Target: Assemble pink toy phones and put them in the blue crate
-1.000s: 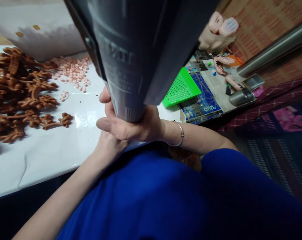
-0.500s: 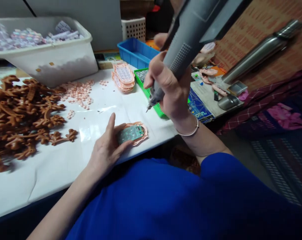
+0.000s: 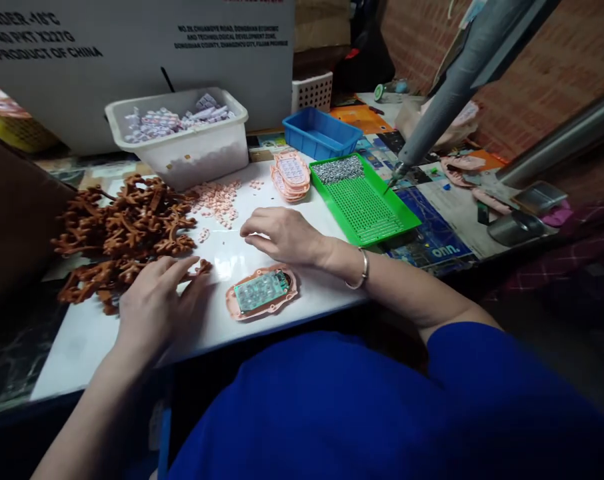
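Observation:
My left hand (image 3: 155, 303) is at the front edge of a heap of brown plastic pieces (image 3: 127, 220). Its fingers are stretched and apart, close by a loose brown piece (image 3: 203, 268); whether they touch it I cannot tell. My right hand (image 3: 285, 235) hovers over the white sheet, fingers loosely bent with nothing visible in them, near small pink parts (image 3: 219, 200). Between me and that hand lies a pink plastic shell (image 3: 232, 308) with a green circuit board (image 3: 262, 292) in it. The grey electric screwdriver (image 3: 435, 117) hangs free, tip over the green tray (image 3: 407, 215).
Screws (image 3: 339, 170) fill the tray's far end. Stacked pink shells (image 3: 291, 175), a blue bin (image 3: 322, 133) and a white tub (image 3: 207, 150) of small wrapped parts stand behind. At right are a steel flask (image 3: 567, 140) and metal cups (image 3: 517, 227).
My right hand has let go of the screwdriver and moved left over the sheet. My left hand has left the pink shell and moved left to the brown pieces. The view has shifted.

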Demonstrator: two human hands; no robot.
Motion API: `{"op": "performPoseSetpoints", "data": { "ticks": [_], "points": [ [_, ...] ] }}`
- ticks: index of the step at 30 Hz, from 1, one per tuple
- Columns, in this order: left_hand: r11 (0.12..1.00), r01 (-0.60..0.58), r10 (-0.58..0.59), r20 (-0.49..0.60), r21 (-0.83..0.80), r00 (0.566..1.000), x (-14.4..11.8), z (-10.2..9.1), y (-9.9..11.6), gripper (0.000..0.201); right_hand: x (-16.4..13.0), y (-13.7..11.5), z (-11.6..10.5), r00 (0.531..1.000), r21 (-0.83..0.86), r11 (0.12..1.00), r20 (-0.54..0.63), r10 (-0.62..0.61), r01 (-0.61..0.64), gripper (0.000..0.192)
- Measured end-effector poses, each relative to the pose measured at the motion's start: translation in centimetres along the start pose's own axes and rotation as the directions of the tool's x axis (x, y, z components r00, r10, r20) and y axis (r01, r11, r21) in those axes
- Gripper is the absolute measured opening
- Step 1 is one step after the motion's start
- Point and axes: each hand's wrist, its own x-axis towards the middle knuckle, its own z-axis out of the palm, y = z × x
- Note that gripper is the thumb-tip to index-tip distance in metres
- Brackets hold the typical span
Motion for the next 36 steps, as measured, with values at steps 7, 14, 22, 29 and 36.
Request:
{"op": "performPoseSetpoints", "data": {
  "ticks": [7,14,22,29,36],
  "points": [
    [0.99,0.139,-0.14,-0.021,-0.038,0.99,0.1,0.1,-1.1,0.027,2.2,-0.1,2.3,0.999,0.237,0.971,-0.026,0.029,-0.022,0.015],
    [0.618,0.406,-0.486,0.078,-0.673,0.87,1.9,-0.8,3.1,0.027,-0.5,-1.8,2.1,0.986,0.63,0.774,-0.082,0.148,-0.064,0.013],
    [0.121,0.526,-0.403,0.442,-0.842,0.801,2.9,1.1,7.5,0.042,-3.5,-2.2,1.2,0.91,0.94,0.216,0.168,0.38,-0.264,0.016],
    [0.159,0.648,-0.334,0.577,-0.745,0.745,2.2,1.9,8.7,0.048,-5.5,-1.0,0.3,0.863,0.957,-0.069,0.285,0.417,-0.282,0.015],
    [0.293,0.615,-0.362,0.511,-0.732,0.78,2.3,1.6,9.1,0.04,-6.5,-1.1,1.1,0.854,0.97,0.011,0.21,0.477,-0.244,0.017]
  ]
}}
